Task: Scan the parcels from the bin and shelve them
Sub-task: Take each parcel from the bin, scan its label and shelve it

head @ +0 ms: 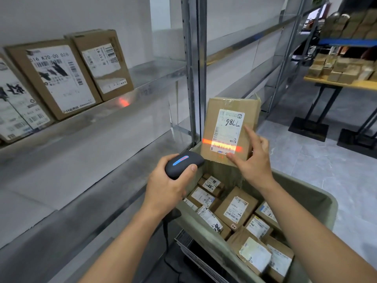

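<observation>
The right hand [252, 160] holds the parcel [228, 129] upright above the bin [318, 201], thumb and fingers on its lower corner. The left hand [169, 184] grips the scanner [183, 163] just beside it. The parcel looks light and stiff; gripping both side edges seems safer.

Labelled boxes [67, 78] on metal shelf [155, 76].
</observation>
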